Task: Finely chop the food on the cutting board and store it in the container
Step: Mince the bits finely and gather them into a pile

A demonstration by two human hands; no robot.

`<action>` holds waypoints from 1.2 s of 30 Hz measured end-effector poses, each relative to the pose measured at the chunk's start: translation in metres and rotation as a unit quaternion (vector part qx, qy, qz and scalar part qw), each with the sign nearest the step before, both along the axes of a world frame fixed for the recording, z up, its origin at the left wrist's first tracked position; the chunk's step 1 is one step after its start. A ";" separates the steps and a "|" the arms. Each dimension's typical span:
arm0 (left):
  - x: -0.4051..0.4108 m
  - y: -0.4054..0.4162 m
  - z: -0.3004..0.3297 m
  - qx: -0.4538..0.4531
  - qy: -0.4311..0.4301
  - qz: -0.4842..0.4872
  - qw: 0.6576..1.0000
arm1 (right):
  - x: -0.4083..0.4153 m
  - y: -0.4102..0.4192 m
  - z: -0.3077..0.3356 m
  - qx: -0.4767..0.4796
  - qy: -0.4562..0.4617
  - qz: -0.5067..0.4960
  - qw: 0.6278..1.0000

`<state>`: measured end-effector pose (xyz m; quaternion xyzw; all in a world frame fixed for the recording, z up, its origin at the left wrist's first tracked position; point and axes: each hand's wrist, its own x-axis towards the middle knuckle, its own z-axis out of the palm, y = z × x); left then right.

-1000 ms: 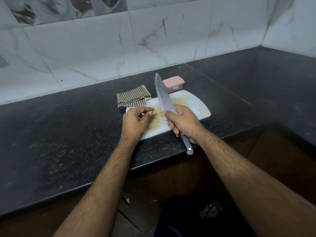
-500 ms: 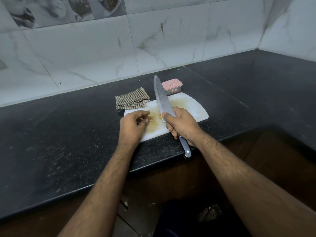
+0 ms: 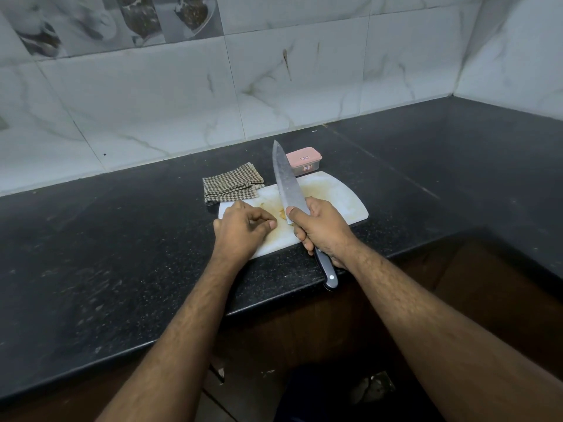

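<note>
Right hand (image 3: pixel 324 229) has its grip curled tight round the knife (image 3: pixel 288 185) handle, blade angled up over the white cutting board (image 3: pixel 344 197) on the black tabletop (image 3: pixel 122 254), left hand (image 3: pixel 242 231) loosely curled beside yellowish food (image 3: pixel 282 213), pink-lidded container (image 3: pixel 304 158) behind board, checked cloth (image 3: pixel 231 184) at its left

I get dim, even light; the countertop (image 3: pixel 122 254) shows soft sheen left of the cutting board (image 3: pixel 344 199). Wide-angle bending warps my edges; forearms blur slightly.
</note>
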<state>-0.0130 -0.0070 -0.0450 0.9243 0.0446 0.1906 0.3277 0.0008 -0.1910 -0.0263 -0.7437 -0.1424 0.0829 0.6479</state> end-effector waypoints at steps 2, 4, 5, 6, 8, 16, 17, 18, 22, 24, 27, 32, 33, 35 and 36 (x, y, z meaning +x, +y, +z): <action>0.006 -0.001 0.004 0.045 0.012 -0.004 0.999 | -0.001 0.000 0.002 -0.003 0.001 0.005 1.000; 0.013 0.001 0.010 0.102 0.016 -0.024 0.994 | -0.002 0.000 0.003 -0.003 0.007 0.009 1.000; 0.016 0.002 0.014 0.128 0.014 -0.030 0.991 | -0.002 0.000 0.003 -0.002 0.009 0.011 1.000; 0.020 0.004 0.018 0.148 0.011 -0.031 0.988 | -0.002 0.000 0.003 -0.001 0.011 0.011 1.000; 0.028 0.009 0.022 0.168 0.004 -0.024 0.986 | -0.002 0.000 0.003 0.002 0.017 0.006 1.000; 0.034 0.020 0.005 -0.043 -0.048 -0.014 0.998 | -0.001 -0.003 0.003 0.017 0.015 0.002 1.000; 0.033 0.020 0.005 -0.050 -0.039 -0.021 0.998 | -0.001 -0.003 0.003 0.022 0.016 0.002 1.000; 0.032 0.020 0.005 -0.049 -0.025 -0.029 0.998 | -0.001 -0.004 0.003 0.026 0.018 0.003 0.999; 0.033 0.020 0.004 -0.073 0.013 -0.040 0.996 | 0.001 -0.003 0.002 0.032 0.020 0.009 0.999; 0.031 0.018 0.006 -0.078 0.016 -0.057 0.995 | 0.002 -0.004 0.001 0.039 0.021 0.014 0.999; 0.030 0.018 0.007 -0.094 0.011 -0.077 0.992 | 0.004 -0.004 0.001 0.048 0.025 0.016 0.998; 0.034 0.029 0.009 -0.051 -0.049 -0.031 0.997 | 0.004 -0.003 0.000 0.046 0.024 0.016 0.998; 0.035 0.031 0.007 -0.027 -0.047 -0.024 0.998 | 0.004 -0.003 0.000 0.046 0.024 0.015 0.999; 0.039 0.035 0.003 0.013 -0.023 -0.036 0.999 | 0.003 -0.003 0.000 0.045 0.024 0.012 0.999; 0.041 0.035 0.000 0.033 -0.014 -0.044 0.998 | 0.003 -0.003 0.000 0.043 0.024 0.011 0.999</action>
